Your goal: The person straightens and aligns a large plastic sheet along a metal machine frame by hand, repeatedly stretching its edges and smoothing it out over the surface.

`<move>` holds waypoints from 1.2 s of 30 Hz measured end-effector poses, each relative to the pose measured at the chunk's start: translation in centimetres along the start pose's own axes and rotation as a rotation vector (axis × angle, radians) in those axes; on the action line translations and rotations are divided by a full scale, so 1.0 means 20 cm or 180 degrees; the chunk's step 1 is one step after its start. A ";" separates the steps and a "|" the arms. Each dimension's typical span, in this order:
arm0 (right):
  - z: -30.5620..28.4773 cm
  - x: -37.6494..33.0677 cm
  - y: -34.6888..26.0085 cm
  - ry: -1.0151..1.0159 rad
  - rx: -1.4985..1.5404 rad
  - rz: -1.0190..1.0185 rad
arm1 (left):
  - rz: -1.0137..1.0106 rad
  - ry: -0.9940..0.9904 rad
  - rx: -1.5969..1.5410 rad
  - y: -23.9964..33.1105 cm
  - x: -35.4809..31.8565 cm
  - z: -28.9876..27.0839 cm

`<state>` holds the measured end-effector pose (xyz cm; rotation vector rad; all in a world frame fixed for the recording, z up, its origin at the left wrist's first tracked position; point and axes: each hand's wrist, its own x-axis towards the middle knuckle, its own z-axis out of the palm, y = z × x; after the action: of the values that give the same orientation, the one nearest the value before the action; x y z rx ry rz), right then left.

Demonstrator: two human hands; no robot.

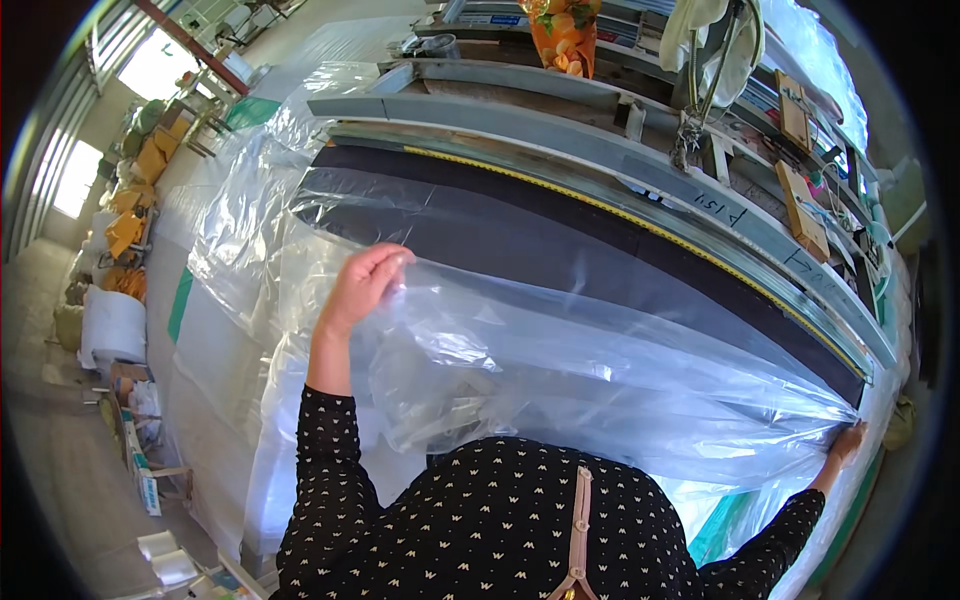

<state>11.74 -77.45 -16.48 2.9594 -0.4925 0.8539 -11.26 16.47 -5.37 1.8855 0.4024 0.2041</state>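
Black patterned top (480, 520) nearest; beyond, clear film (540, 335) spans between both hands (362, 283) (848, 443), fingers pinching its edge.

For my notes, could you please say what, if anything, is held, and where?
Clear plastic sheet: left hand's grip on its edge, right hand's grip at its bunched right end.

In front of you, the grey metal beam (640, 171) carries dark handwritten characters (720, 209) toward its right half, with more strokes further along to the right. Below it, your yellow measuring strip (640, 223) bears fine dark markings, too small to read. At the top, a blue label (505, 20) shows pale print, also too small. Your black patterned top (500, 525) repeats small, pale, letter-like motifs all over.
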 end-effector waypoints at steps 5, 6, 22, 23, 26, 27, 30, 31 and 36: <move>0.02 -0.03 -0.08 -0.0015 0.0022 0.0056 | 0.0343 0.0303 0.0763 0.11 0.21 0.01; 0.03 -0.04 -0.08 0.0119 0.0137 -0.0072 | 0.1115 0.0464 0.1280 0.08 0.26 0.01; 0.14 -0.02 0.22 -0.0030 0.0992 0.0998 | 0.0434 -0.0334 0.1724 0.04 0.55 0.15; 0.09 0.02 0.41 0.0045 0.0916 0.1016 | 0.0636 -0.0518 0.1674 0.02 0.58 0.17; -0.06 0.09 0.64 -0.0447 0.2469 0.1682 | 0.1070 -0.0541 0.1939 0.01 0.61 0.19; -0.09 0.08 0.65 -0.0426 0.2467 0.1684 | 0.1290 -0.0428 0.2259 0.01 0.62 0.21; -0.13 -0.01 0.43 0.0131 0.3340 0.2015 | 0.1403 -0.0395 0.2450 0.06 0.60 0.20; -0.22 -0.02 0.46 0.0176 0.3317 0.2008 | 0.1433 -0.0406 0.2412 0.07 0.61 0.21; -0.53 -0.12 0.31 0.0299 0.3662 0.1718 | 0.1652 -0.0561 0.2609 0.09 0.58 0.23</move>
<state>2.47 -81.59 -9.02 3.7598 -1.1463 1.8320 1.30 16.23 -5.91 2.7726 -0.1777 0.2331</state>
